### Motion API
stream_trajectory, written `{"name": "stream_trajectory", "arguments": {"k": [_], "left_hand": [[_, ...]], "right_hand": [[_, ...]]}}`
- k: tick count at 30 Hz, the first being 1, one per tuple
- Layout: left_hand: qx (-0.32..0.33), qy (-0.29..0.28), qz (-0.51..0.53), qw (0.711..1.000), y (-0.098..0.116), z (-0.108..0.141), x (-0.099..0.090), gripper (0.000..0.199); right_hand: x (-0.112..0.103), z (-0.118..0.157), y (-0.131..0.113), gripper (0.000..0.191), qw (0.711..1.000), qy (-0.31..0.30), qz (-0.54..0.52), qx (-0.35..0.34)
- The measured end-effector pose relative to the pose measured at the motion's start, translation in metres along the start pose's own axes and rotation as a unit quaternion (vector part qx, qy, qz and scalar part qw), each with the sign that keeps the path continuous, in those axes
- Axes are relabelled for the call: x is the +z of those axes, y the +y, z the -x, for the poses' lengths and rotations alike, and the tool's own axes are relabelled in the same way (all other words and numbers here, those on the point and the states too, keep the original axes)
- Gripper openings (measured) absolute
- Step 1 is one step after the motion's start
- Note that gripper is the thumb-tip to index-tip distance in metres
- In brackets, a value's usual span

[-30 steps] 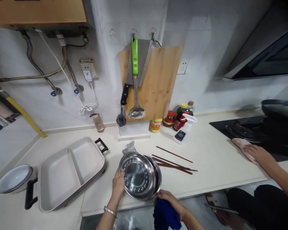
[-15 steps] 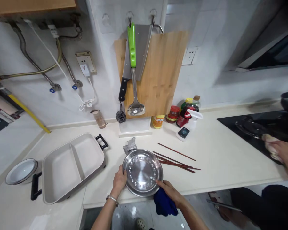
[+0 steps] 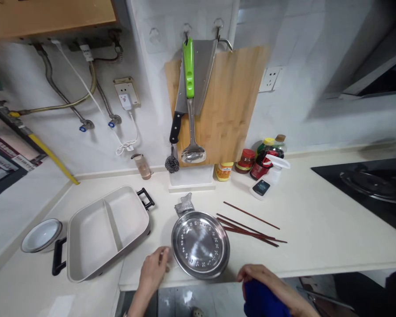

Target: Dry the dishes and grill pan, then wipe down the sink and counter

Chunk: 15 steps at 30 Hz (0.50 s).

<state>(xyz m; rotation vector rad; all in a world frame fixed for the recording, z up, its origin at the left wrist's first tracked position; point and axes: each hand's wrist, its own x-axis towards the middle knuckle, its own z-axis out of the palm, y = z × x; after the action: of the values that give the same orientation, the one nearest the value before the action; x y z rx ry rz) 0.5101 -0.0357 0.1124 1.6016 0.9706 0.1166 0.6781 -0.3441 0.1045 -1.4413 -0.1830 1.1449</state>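
Observation:
A round stainless steel plate (image 3: 200, 246) with a ring of stamped marks lies near the counter's front edge. My left hand (image 3: 154, 268) is just left of its rim, fingers loosely bent and holding nothing. To the right of the plate and nearer to me, my right hand (image 3: 265, 284) grips a dark blue cloth (image 3: 262, 299), which hangs over the front edge. A crumpled silver-grey scouring pad (image 3: 185, 204) touches or nearly touches the plate's far rim. Several reddish-brown chopsticks (image 3: 251, 231) lie to the right of the plate.
At the left stand a divided electric pan (image 3: 92, 237) and white bowls (image 3: 41, 235). A spray bottle (image 3: 265, 181), jars (image 3: 245, 160) and a brown-tinted bottle (image 3: 141, 166) line the back. A ladle (image 3: 193, 152) and knives hang before a cutting board (image 3: 227, 105). The stove (image 3: 359, 185) is at right.
My left hand has let go of the plate and moved slightly left. My right hand has drawn back right and towards me with the cloth. The co-worker's hand at the stove has mostly left view.

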Motion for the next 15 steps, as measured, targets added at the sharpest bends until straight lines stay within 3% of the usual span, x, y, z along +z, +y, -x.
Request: {"name": "stream_trajectory", "arguments": {"k": [3,6,7,9,11,13,15], "left_hand": [[0.011,-0.162,0.061,0.985,0.02,0.034,0.001,0.057],[-0.027,-0.302,0.233,0.924,0.034,0.06,0.018,0.076],[-0.028,-0.315,0.273,0.908,0.036,0.065,0.024,0.081],[-0.022,-0.289,0.34,0.895,0.036,0.07,0.028,0.078],[-0.023,-0.228,0.397,0.889,0.03,0.071,0.02,0.065],[-0.026,-0.174,0.425,0.888,0.016,0.07,0.002,0.052],[-0.019,-0.112,0.408,0.906,-0.005,0.069,-0.022,0.044]], "right_hand": [[0.036,0.016,-0.033,0.051,0.994,-0.019,0.011,-0.107],[0.098,0.008,-0.054,0.043,0.978,0.015,0.045,-0.202],[0.12,0.002,-0.055,0.042,0.972,0.02,0.061,-0.227],[0.16,-0.011,-0.05,0.044,0.958,0.021,0.103,-0.265],[0.189,-0.022,-0.04,0.046,0.949,-0.004,0.154,-0.274],[0.206,-0.031,-0.029,0.045,0.943,-0.065,0.199,-0.259],[0.216,-0.038,-0.022,0.044,0.928,-0.137,0.242,-0.25]]}}
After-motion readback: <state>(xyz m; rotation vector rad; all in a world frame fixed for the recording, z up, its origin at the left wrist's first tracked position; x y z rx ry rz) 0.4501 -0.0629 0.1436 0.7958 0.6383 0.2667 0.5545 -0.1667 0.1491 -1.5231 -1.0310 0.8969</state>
